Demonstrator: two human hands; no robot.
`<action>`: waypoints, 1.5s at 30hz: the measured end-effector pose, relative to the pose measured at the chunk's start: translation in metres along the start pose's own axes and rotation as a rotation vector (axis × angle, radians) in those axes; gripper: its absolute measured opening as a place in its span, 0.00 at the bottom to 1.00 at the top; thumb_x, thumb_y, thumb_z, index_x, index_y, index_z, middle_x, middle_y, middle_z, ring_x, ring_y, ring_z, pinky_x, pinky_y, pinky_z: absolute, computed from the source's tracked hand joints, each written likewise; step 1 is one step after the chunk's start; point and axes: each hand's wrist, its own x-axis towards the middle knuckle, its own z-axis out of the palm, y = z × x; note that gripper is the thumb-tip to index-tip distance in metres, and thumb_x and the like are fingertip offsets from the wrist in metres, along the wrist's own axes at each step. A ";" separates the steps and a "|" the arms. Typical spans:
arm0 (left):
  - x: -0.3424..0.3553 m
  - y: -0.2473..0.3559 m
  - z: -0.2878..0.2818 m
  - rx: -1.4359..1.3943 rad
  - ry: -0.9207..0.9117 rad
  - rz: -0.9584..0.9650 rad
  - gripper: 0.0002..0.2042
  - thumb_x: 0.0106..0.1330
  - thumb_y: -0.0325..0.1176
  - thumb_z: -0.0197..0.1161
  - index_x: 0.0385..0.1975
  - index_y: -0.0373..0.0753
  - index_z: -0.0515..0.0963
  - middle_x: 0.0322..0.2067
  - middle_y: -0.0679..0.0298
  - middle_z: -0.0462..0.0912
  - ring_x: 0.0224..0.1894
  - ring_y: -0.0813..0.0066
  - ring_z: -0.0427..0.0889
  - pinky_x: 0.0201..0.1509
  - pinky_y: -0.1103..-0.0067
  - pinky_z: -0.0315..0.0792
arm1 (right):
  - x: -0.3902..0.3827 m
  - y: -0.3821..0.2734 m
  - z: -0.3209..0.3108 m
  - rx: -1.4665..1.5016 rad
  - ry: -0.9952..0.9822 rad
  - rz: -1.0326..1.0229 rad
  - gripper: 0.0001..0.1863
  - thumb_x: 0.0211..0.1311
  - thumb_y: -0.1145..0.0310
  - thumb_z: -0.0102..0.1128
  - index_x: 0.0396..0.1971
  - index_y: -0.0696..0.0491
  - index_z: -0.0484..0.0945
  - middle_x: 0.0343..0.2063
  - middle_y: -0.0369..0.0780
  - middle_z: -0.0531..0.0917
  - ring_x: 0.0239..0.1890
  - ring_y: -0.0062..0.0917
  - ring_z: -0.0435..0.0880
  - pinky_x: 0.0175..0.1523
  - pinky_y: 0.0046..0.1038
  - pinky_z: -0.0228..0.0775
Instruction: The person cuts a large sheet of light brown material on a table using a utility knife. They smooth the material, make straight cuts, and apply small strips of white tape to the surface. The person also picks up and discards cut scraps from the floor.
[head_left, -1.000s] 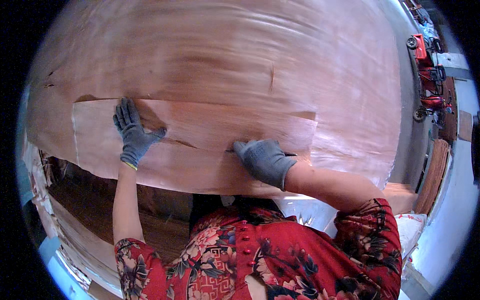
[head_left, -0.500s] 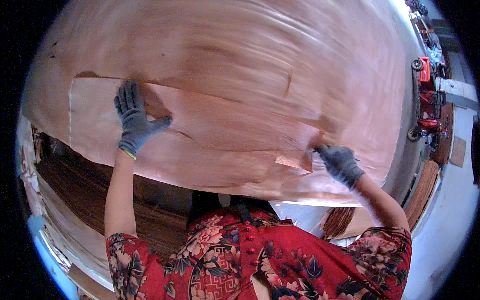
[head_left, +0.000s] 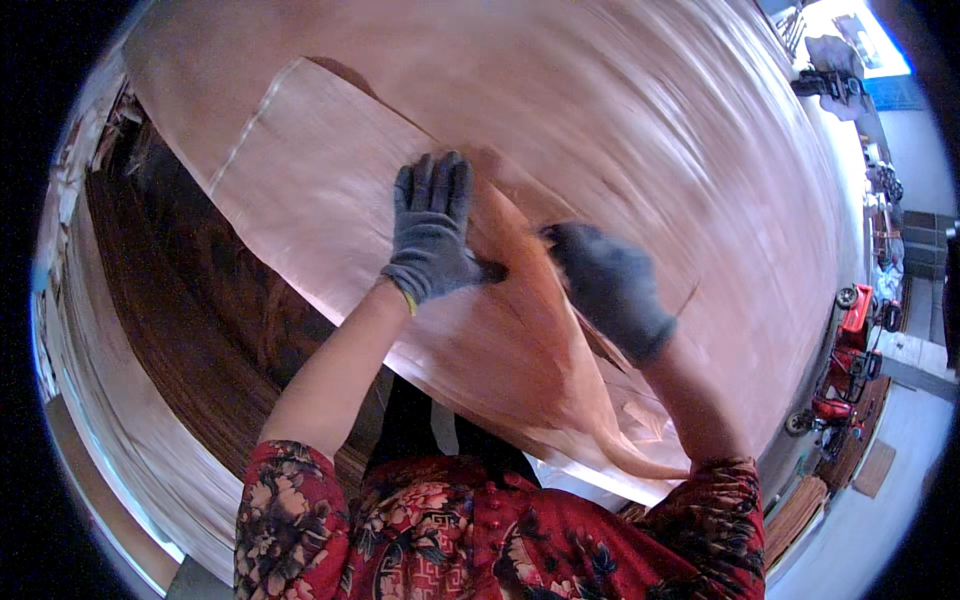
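Note:
My left hand (head_left: 430,230), in a grey glove, lies with fingers stretched on a pale veneer strip (head_left: 290,170), which rests on a large wood veneer sheet (head_left: 650,130). Beside it, the strip's right portion is lifted into an orange-lit curl (head_left: 570,355). My right hand (head_left: 610,290), gloved and smeared by motion, is closed at that raised edge, its fingertips by the fold; what it holds is too blurred to make out.
Dark layered veneer (head_left: 190,280) lies below the sheet's left edge. At the right are red wheeled equipment (head_left: 840,360), a bundle of brown veneer (head_left: 795,515), assorted clutter and a bright opening (head_left: 860,35) at the top.
The view has turned and the strip appears slanted. My right hand went out to the strip's right end, then came inward and up toward my left hand; the strip's right part has lifted and curled.

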 end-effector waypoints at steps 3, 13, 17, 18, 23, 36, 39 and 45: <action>-0.001 -0.001 -0.007 -0.018 -0.018 -0.004 0.62 0.31 0.66 0.68 0.64 0.32 0.47 0.66 0.46 0.45 0.68 0.46 0.39 0.68 0.53 0.28 | -0.011 0.006 -0.050 0.444 0.539 0.283 0.10 0.65 0.69 0.45 0.41 0.55 0.73 0.23 0.34 0.73 0.21 0.17 0.71 0.25 0.20 0.64; 0.002 -0.005 -0.004 -0.018 -0.033 -0.025 0.62 0.28 0.67 0.67 0.64 0.33 0.50 0.66 0.49 0.45 0.68 0.46 0.41 0.67 0.51 0.31 | 0.000 -0.014 -0.012 -0.193 -0.269 0.020 0.06 0.59 0.67 0.49 0.33 0.51 0.72 0.25 0.44 0.79 0.23 0.36 0.81 0.24 0.35 0.72; 0.003 -0.003 -0.006 -0.043 -0.034 -0.002 0.62 0.30 0.65 0.68 0.65 0.33 0.48 0.66 0.47 0.44 0.69 0.47 0.38 0.68 0.53 0.30 | 0.031 -0.005 0.035 -0.271 -0.240 -0.044 0.06 0.56 0.66 0.52 0.31 0.52 0.72 0.25 0.44 0.80 0.25 0.38 0.81 0.26 0.38 0.71; 0.001 -0.004 -0.006 -0.036 -0.029 -0.004 0.62 0.30 0.65 0.68 0.65 0.33 0.48 0.66 0.47 0.44 0.69 0.47 0.38 0.68 0.53 0.30 | 0.036 -0.008 0.041 -0.282 -0.258 -0.070 0.06 0.56 0.66 0.52 0.31 0.51 0.72 0.25 0.43 0.80 0.25 0.38 0.81 0.26 0.37 0.71; -0.001 -0.005 -0.005 -0.008 -0.040 -0.002 0.62 0.29 0.66 0.68 0.65 0.34 0.48 0.66 0.48 0.45 0.69 0.47 0.38 0.68 0.52 0.29 | 0.048 -0.009 0.053 -0.334 -0.245 -0.121 0.04 0.55 0.66 0.52 0.28 0.49 0.73 0.23 0.42 0.80 0.24 0.34 0.82 0.25 0.34 0.72; 0.005 0.003 -0.007 0.114 -0.089 -0.009 0.64 0.29 0.66 0.68 0.65 0.34 0.45 0.67 0.48 0.43 0.69 0.48 0.38 0.68 0.55 0.30 | -0.042 0.034 0.029 -0.239 -0.268 0.228 0.05 0.59 0.69 0.47 0.33 0.52 0.70 0.22 0.45 0.80 0.24 0.39 0.82 0.23 0.40 0.72; 0.003 -0.005 -0.002 0.085 -0.047 0.049 0.64 0.30 0.66 0.68 0.66 0.33 0.44 0.67 0.48 0.43 0.69 0.48 0.37 0.67 0.53 0.27 | -0.078 0.042 0.028 -0.227 -0.276 0.352 0.05 0.60 0.69 0.46 0.33 0.52 0.68 0.23 0.45 0.80 0.24 0.40 0.82 0.24 0.40 0.72; 0.004 -0.008 0.005 0.204 -0.107 0.070 0.65 0.30 0.64 0.70 0.66 0.34 0.40 0.67 0.47 0.41 0.69 0.47 0.36 0.68 0.53 0.28 | -0.155 0.050 0.030 -0.158 -0.220 0.560 0.05 0.61 0.69 0.44 0.34 0.53 0.67 0.23 0.45 0.80 0.24 0.40 0.82 0.24 0.43 0.71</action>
